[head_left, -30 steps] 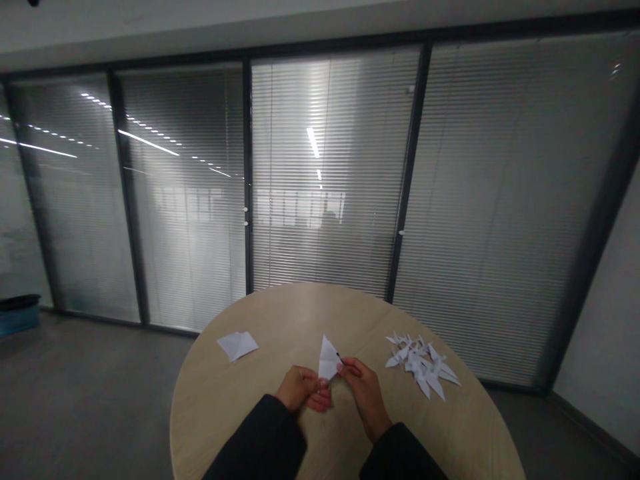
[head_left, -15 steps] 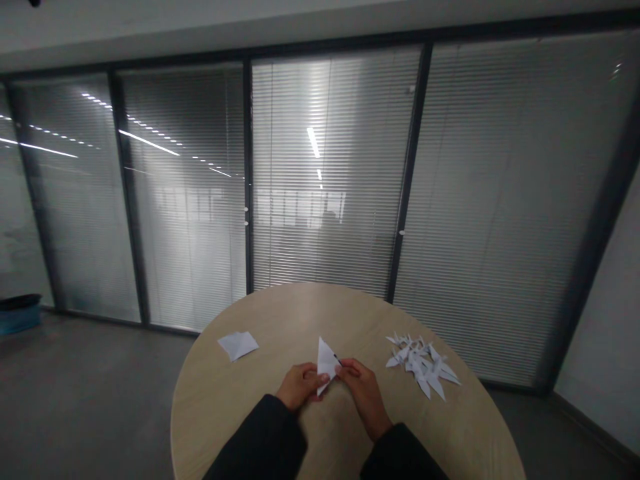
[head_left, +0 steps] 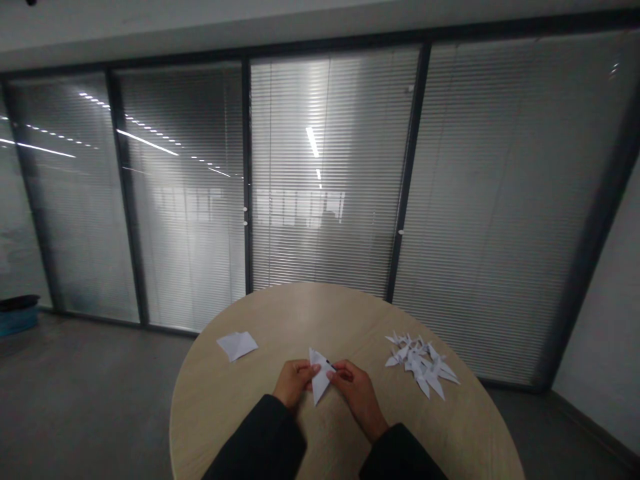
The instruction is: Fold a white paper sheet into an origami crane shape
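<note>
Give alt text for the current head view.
A left hand and right hand hold a folded white paper at a round table. Loose paper lies to the left, a pile of folded paper shapes to the right.

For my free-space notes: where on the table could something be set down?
The round, pale wooden table is bare toward its far rim, between the flat white paper and the pointed white folded-paper pile; also left of the left hand. Crowded: that pile, and where that hand and the right hand hold the white creased paper.
</note>
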`<state>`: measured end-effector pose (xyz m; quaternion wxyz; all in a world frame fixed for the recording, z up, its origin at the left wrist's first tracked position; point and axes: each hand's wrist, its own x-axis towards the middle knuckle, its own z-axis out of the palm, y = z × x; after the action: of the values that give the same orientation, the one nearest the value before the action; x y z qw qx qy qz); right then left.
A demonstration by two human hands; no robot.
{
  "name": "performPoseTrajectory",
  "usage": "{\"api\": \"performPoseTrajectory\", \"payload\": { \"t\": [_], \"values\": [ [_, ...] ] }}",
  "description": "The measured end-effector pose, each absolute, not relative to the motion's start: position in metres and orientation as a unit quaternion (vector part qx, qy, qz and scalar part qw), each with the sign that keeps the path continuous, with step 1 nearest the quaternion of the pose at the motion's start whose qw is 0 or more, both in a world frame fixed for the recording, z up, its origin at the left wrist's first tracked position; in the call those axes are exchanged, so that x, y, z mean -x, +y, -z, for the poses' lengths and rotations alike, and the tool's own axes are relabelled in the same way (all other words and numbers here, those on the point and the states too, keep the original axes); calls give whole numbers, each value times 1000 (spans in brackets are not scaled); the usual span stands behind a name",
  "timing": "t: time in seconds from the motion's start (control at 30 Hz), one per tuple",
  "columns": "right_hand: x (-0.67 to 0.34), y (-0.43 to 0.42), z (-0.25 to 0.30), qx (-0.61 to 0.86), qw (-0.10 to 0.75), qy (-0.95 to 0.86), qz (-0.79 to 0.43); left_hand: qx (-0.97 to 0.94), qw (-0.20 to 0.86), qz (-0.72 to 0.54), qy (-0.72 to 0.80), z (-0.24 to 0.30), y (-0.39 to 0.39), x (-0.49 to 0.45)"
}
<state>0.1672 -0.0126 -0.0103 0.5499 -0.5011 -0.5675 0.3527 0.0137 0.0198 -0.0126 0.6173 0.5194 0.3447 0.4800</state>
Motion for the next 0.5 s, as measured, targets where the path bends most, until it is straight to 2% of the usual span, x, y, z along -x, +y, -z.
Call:
{"api": "performPoseTrajectory", "payload": {
  "t": [0.5],
  "values": [
    [-167,-13,10,498,531,-585,-358,-531,580,-477,393,13,23,-13]
  ]
}}
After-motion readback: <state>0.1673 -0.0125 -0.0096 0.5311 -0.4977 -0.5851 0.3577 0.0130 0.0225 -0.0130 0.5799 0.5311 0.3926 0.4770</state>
